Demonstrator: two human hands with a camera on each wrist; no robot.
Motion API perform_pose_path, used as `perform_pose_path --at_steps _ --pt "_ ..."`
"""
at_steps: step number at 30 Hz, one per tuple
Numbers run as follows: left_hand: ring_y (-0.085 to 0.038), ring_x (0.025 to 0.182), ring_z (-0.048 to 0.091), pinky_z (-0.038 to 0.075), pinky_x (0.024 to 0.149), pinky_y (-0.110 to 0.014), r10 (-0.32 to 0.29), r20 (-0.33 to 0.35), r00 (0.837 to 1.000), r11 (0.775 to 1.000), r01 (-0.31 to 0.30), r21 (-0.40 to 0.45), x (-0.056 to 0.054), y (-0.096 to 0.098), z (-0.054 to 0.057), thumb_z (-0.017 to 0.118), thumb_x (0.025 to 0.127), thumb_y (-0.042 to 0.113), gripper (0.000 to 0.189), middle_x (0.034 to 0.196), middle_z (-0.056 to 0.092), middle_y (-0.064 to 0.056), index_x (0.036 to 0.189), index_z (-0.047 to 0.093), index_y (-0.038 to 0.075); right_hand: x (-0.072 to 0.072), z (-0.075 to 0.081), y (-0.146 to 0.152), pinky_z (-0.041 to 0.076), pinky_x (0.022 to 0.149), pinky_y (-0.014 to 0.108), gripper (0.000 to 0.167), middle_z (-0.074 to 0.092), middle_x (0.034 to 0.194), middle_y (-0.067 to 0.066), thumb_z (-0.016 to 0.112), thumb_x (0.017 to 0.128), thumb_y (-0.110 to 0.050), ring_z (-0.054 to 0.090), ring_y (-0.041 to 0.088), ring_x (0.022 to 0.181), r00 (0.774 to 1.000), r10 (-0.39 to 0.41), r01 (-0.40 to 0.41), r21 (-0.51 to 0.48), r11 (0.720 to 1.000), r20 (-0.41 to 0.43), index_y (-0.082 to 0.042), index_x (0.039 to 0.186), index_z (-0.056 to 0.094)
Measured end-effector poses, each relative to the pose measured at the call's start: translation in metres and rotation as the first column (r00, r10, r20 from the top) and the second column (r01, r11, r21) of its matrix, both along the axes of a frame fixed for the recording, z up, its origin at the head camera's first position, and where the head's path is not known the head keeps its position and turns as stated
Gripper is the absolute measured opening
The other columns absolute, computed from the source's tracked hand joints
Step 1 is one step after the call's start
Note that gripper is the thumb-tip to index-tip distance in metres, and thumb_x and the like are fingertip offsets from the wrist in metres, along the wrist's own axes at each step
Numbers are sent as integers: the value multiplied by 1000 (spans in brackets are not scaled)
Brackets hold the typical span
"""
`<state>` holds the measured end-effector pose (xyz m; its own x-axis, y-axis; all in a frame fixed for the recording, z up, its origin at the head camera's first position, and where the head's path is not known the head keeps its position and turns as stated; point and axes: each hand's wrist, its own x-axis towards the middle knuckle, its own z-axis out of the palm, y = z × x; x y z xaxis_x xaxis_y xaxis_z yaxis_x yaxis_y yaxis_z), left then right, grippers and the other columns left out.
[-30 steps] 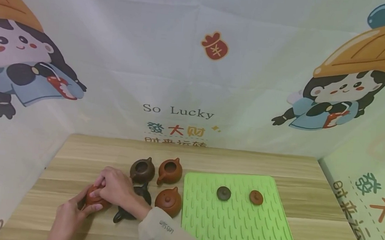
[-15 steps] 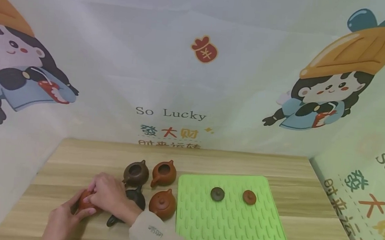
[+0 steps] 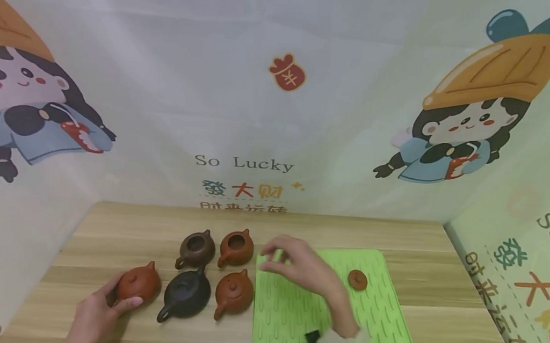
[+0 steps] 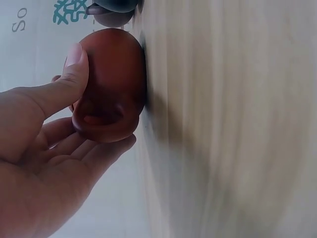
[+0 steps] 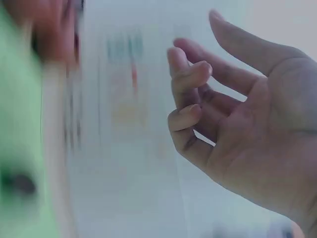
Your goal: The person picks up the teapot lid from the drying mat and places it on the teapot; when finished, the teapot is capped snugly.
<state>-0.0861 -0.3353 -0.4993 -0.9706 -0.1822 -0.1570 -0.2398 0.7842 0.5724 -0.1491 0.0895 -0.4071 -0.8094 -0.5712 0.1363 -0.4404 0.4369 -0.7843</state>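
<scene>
A reddish-brown clay teapot (image 3: 142, 287) with its lid on stands at the left of the table. My left hand (image 3: 94, 311) holds it, thumb on the near side and fingers round the far side; in the left wrist view the teapot's handle (image 4: 106, 131) faces the camera. Over the green mat (image 3: 287, 323), my right hand (image 3: 303, 268) is in the air, its fingers loosely bent around nothing. A reddish-brown lid (image 3: 357, 280) lies on the mat to its right. The dark lid is hidden in the head view; a blurred dark spot (image 5: 22, 184) shows on the mat in the right wrist view.
Beside the held teapot sit a lidded black teapot (image 3: 188, 296) and a lidded reddish-brown one (image 3: 236, 297). Behind them are a dark brown teapot (image 3: 205, 255) and an orange-brown teapot (image 3: 244, 254), both lidless. A printed cloth (image 3: 188, 105) borders the wooden table (image 3: 449, 298).
My right hand has left the reddish-brown teapot at the left and moved right, over the mat, uncovering that teapot's lid. The left hand still holds the teapot.
</scene>
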Motion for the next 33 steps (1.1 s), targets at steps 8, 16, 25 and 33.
perform_pose_path --at_steps 8,16,25,33 --pt "-67 127 59 51 102 -74 -98 -141 985 990 81 -118 -8 -6 -10 88 94 39 100 141 52 -52 157 39 -21 16 -26 155 49 69 28 24 75 111 15 75 105 -11 62 15 80 885 -463 462 24 886 49 4 123 74" --pt "-65 133 57 51 107 -72 -179 -226 958 984 177 -29 -24 93 69 80 103 30 91 153 50 -46 168 30 -9 9 -62 177 52 87 38 32 74 114 16 77 102 -11 69 22 91 903 -383 381 49 923 196 7 129 73" --pt "-48 113 72 58 92 -56 -313 -278 908 937 342 65 -105 150 -14 75 97 65 100 143 67 -32 173 36 14 -1 -84 174 51 82 33 28 66 102 11 79 98 -3 61 20 88 896 -354 365 12 931 268 8 124 76" --pt "-52 147 53 50 112 -67 -290 -181 940 937 317 145 -116 161 -33 82 100 39 98 163 51 -31 174 27 6 0 -90 180 52 79 26 26 66 102 14 80 94 4 59 14 85 925 -288 311 -55 949 248 10 119 74"
